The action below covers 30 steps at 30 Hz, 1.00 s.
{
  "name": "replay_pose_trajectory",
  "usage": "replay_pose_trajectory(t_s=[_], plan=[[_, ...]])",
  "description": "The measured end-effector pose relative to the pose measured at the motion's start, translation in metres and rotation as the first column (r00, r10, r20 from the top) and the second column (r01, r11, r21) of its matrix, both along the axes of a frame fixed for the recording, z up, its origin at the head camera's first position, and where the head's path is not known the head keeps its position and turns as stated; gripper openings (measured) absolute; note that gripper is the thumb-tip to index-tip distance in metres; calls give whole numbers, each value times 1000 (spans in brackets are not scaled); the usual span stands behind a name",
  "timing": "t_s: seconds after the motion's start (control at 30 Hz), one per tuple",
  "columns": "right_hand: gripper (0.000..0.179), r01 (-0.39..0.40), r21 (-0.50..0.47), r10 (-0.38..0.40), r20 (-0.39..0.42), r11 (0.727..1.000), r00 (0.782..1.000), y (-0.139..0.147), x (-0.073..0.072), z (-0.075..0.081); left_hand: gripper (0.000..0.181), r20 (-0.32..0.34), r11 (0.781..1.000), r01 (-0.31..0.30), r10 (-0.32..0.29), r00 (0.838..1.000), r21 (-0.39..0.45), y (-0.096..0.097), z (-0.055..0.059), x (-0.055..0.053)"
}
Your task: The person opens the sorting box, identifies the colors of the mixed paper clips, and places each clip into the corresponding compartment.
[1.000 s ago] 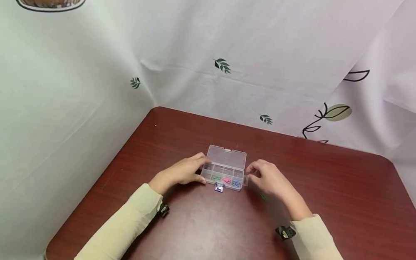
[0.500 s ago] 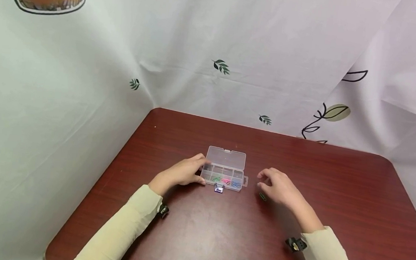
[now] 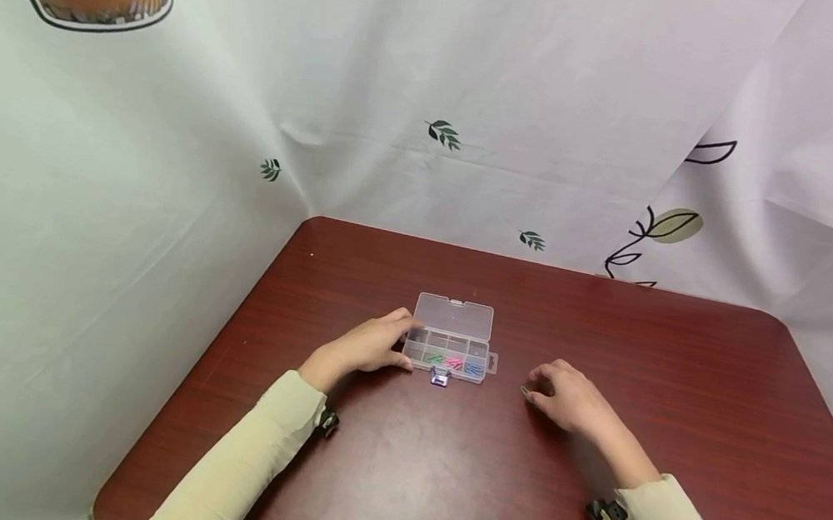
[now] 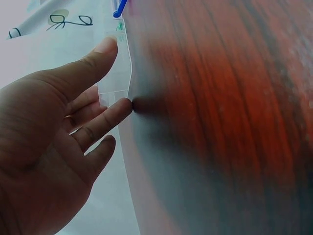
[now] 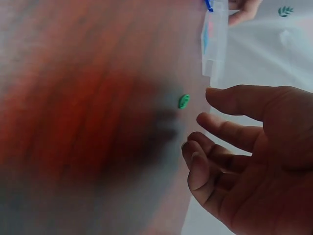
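A clear plastic compartment box point(image 3: 454, 317) lies on the table with its lid folded back. Its front compartments hold green clips point(image 3: 435, 359), pink clips point(image 3: 454, 363) and blue clips point(image 3: 474, 368). My left hand point(image 3: 369, 345) holds the left end of the box, thumb at the front edge and fingers toward the hinge. To the right of the box, my right hand point(image 3: 570, 399) is low over the table, thumb and index finger apart. A single green paper clip point(image 5: 184, 101) lies on the tabletop just beyond those fingertips.
The dark red wooden table point(image 3: 411, 477) extends around the box on every side. A white cloth with printed leaves point(image 3: 442, 133) hangs along its back and left. A blue-edged latch point(image 3: 439, 377) juts from the box's front.
My right hand has moved away from the box's right end, rightward and toward me, to the loose green paper clip. The left hand and box have stayed in place.
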State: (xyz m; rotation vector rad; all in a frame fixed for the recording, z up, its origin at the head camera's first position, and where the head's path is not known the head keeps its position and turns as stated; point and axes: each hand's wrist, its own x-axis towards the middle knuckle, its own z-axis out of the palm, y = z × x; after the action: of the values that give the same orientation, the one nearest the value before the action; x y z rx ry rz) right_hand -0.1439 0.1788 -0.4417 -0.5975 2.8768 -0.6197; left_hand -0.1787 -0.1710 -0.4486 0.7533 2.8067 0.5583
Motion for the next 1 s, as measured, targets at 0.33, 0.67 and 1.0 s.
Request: replay_pose_trajectory(t_s=[0.33, 0.67, 1.0], plan=[[14, 26, 10, -26, -3, 1000, 1000, -2, 5, -8, 67, -5, 1000, -10, 10, 1000, -2, 1, 3, 2], [12, 41, 75, -49, 100, 996, 994, -7, -1, -6, 67, 4, 1000, -4, 4, 1000, -8, 2, 3, 2], [10, 59, 53, -65, 110, 997, 992, -6, -3, -2, 67, -6, 1000, -1, 1, 1000, -7, 2, 2, 2]])
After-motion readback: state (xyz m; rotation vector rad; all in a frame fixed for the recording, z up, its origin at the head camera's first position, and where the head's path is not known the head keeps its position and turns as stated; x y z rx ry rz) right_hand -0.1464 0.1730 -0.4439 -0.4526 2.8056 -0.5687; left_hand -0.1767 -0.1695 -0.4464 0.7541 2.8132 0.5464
